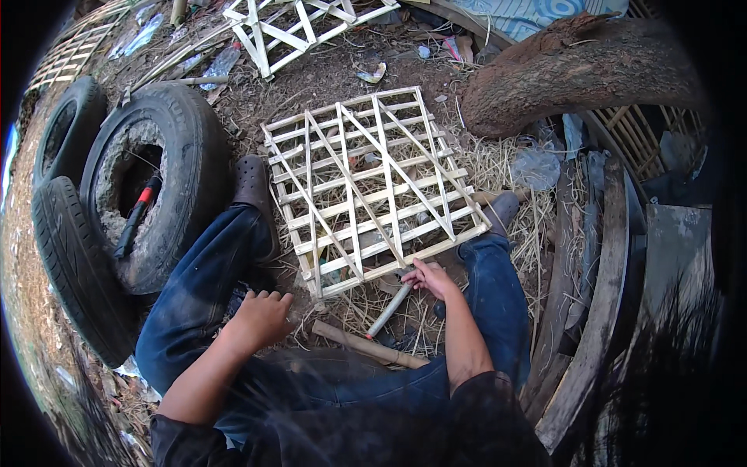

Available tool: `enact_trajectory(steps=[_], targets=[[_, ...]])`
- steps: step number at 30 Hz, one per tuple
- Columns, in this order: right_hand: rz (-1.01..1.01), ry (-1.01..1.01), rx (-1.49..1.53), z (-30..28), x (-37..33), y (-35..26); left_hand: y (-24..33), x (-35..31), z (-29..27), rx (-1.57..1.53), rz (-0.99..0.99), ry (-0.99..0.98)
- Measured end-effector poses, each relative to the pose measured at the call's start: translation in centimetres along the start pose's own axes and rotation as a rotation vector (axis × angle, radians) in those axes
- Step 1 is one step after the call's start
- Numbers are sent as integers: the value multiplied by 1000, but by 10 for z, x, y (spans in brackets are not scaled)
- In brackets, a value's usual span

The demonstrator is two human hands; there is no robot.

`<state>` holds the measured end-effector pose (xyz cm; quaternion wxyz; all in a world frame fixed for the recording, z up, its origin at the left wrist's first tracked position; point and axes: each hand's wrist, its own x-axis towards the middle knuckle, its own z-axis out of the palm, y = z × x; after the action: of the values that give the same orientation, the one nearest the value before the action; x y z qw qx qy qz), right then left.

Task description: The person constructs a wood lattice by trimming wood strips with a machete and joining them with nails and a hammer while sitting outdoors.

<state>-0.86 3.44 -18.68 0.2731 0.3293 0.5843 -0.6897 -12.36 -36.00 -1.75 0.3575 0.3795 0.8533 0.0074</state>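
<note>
A square lattice panel (379, 206) of pale split bamboo slats, with several slats crossing it diagonally, lies between my feet. At its near edge is my right hand (432, 279), fingers partly stretched and apart by the nearest slat. Under those fingers slants a tool with a pale grey handle (389, 311) and an orange tip, perhaps a hammer; its upper end is partly hidden. My left hand (261, 317) is closed, knuckles up, above my left leg, left of the panel's near corner. Whatever its curled fingers hold is hidden.
Old tyres (191, 156) stand at left, one with a black-and-red tool (138, 214) in its hole. A bamboo piece (369, 345) lies before me. Another lattice (299, 31) is at the back, a thick log (576, 74) at back right, wooden planks (595, 311) at right.
</note>
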Motion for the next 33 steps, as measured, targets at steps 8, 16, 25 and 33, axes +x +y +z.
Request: enact_trajectory(steps=[8,16,25,33], targets=[[-114,305,368,15,3,6,5,-19,-9,-10,102,234],[-580,317,496,54,-50,-96,3,-60,-36,-55,146,365],[-1092,123,528,151,-112,-345,0,-85,-34,-98,200,205],[-1080,37,463,162,-114,-421,-12,-99,-46,-111,241,255]])
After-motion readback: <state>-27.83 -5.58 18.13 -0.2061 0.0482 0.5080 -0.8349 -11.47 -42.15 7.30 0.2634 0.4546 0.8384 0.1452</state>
